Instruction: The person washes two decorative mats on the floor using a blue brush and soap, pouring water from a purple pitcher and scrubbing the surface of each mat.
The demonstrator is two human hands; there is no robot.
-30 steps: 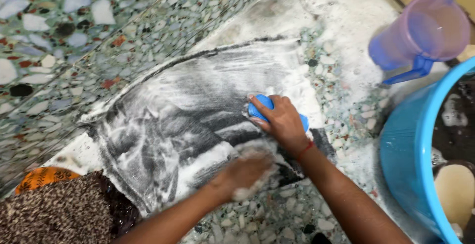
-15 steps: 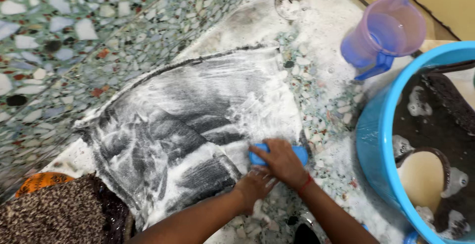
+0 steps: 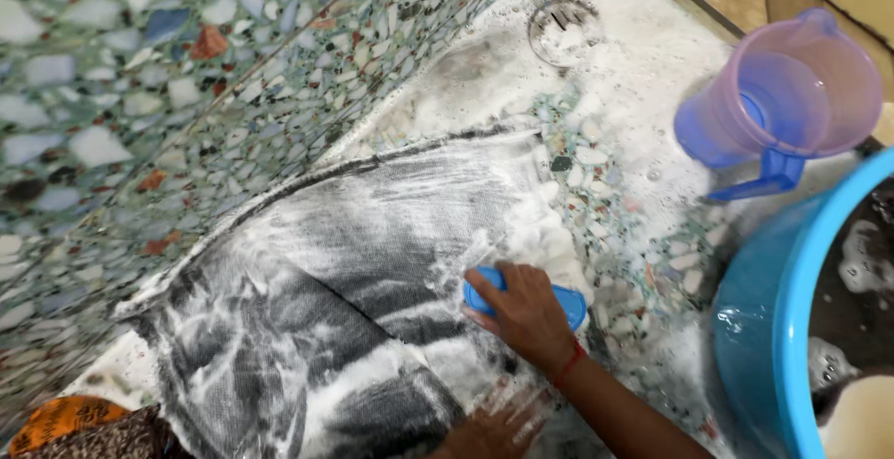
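Right hand (image 3: 526,315): lower centre of the frame, fingers curled down over a blue scrub brush (image 3: 568,303), pressing it flat so its underside meets the fabric.
Left hand (image 3: 494,426): bottom edge, blurred; it seems spread flat on the cloth to pin it, but its grip cannot be told.
Dark garment (image 3: 354,263): spread wide and soapy across the speckled terrazzo floor (image 3: 140,96), so the whole face lies open to the brush.
Blue tub (image 3: 759,347): right edge, near.
Purple jug (image 3: 782,105): upper right, upright beside the tub.
Floor drain (image 3: 563,26): top centre, foam around it.

Home washing area, terrazzo floor (image 3: 186,96), drain (image 3: 563,29)
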